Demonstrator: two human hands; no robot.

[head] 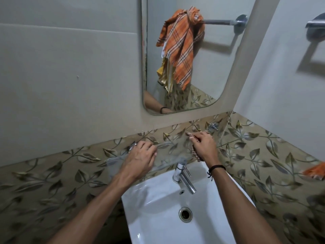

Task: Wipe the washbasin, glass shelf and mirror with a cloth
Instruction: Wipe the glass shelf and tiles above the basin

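Pinkish cloth [194,150] bunched within right fingers [199,138]

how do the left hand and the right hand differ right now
The right hand grips a checked cloth; the left hand holds nothing. The left hand rests, fingers relaxed, on the left part of the glass shelf; the right hand is at its right end. The right wrist wears a dark band; the left wrist is bare. Both are at the shelf, above the washbasin.
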